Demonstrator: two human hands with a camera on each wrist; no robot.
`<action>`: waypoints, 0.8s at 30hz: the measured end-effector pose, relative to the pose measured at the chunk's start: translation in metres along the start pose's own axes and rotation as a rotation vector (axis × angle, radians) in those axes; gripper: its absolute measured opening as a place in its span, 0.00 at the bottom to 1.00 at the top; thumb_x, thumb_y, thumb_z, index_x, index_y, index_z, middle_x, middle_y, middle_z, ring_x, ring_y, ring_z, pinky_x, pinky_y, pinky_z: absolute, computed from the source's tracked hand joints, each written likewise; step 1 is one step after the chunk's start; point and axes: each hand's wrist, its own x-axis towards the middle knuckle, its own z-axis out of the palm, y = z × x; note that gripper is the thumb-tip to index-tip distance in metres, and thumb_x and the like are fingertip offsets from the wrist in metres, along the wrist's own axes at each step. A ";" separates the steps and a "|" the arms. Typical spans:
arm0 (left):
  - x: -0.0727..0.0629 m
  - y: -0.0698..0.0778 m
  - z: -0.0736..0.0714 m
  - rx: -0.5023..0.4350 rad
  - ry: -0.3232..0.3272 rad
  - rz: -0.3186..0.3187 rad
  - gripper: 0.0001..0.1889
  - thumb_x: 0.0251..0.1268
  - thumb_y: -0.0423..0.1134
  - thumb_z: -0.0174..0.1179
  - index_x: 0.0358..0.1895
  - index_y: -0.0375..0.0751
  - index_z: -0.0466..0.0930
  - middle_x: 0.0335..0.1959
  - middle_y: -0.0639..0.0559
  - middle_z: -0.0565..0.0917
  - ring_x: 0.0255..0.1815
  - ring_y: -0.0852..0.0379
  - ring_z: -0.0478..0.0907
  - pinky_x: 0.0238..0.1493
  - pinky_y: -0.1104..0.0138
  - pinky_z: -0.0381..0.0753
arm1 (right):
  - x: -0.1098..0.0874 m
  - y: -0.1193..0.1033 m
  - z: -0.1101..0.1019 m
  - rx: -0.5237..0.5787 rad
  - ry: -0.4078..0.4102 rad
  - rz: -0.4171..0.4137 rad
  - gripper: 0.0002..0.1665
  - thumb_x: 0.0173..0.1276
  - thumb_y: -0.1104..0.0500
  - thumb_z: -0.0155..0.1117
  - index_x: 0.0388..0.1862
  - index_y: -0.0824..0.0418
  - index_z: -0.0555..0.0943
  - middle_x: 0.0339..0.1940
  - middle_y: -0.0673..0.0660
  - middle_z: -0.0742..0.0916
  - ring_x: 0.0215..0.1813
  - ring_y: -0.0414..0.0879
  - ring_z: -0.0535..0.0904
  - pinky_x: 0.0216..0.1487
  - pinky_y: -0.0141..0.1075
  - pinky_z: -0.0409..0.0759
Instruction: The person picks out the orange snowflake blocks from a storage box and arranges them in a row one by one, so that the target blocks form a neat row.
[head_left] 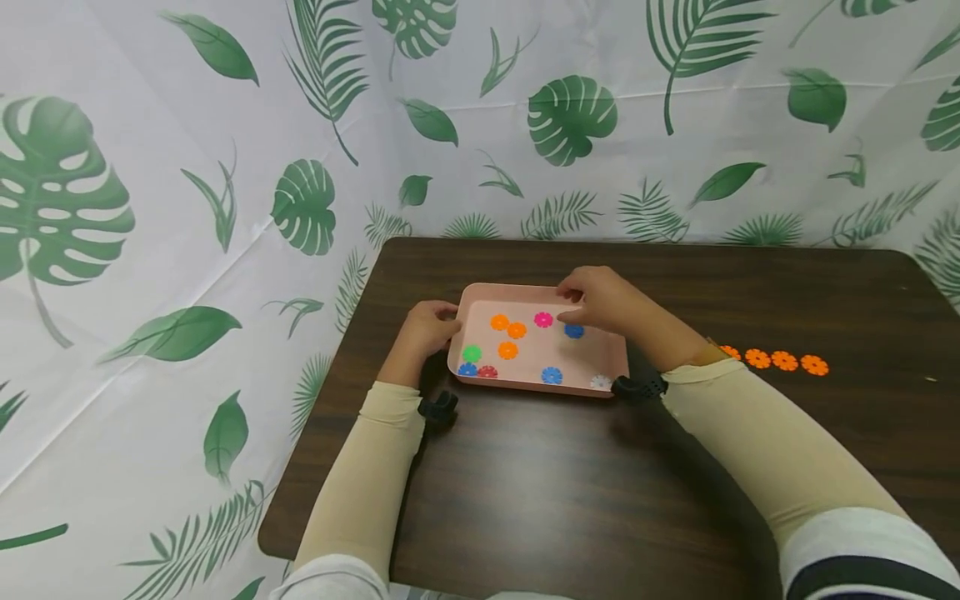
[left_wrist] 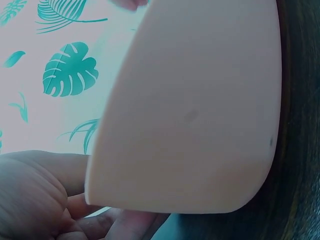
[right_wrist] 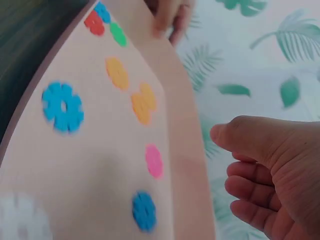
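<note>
Steady the pink tray (head_left: 510, 292) on the desk (head_left: 525, 500) with your left hand (head_left: 429, 329), fingers clamped on its left edge; your right hand (head_left: 603, 300) is over the far right, fingers loosely curled, holding nothing, thumb apart, and would do best pinching one piece by its notched rim without nudging neighbours. Count ten flower-shaped discs inside: three orange discs (head_left: 507, 350), three blue discs (head_left: 573, 331), one pink disc (head_left: 543, 319), one green disc (head_left: 472, 354), one red disc (head_left: 487, 372), one white disc (head_left: 601, 382). Four more orange discs (head_left: 784, 360) show in the row at right, the first partly hidden.
</note>
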 end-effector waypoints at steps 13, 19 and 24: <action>0.003 0.002 0.000 0.015 -0.006 0.010 0.20 0.71 0.36 0.64 0.64 0.39 0.82 0.49 0.40 0.86 0.39 0.48 0.87 0.41 0.58 0.90 | 0.054 -0.024 0.048 -0.052 -0.176 -0.088 0.21 0.64 0.57 0.75 0.54 0.65 0.86 0.47 0.58 0.87 0.47 0.52 0.80 0.54 0.45 0.83; 0.004 0.000 -0.001 0.017 0.002 -0.003 0.20 0.71 0.36 0.64 0.64 0.40 0.82 0.48 0.41 0.86 0.38 0.49 0.87 0.40 0.59 0.90 | 0.064 -0.026 0.060 -0.120 -0.180 -0.122 0.18 0.65 0.61 0.73 0.53 0.67 0.87 0.48 0.60 0.86 0.47 0.54 0.79 0.55 0.45 0.81; 0.004 -0.002 -0.001 0.007 -0.003 -0.011 0.19 0.71 0.36 0.64 0.64 0.39 0.82 0.48 0.40 0.86 0.39 0.49 0.87 0.40 0.59 0.90 | 0.067 -0.029 0.065 -0.188 -0.190 -0.122 0.15 0.65 0.63 0.73 0.50 0.66 0.87 0.45 0.60 0.84 0.47 0.54 0.77 0.56 0.44 0.80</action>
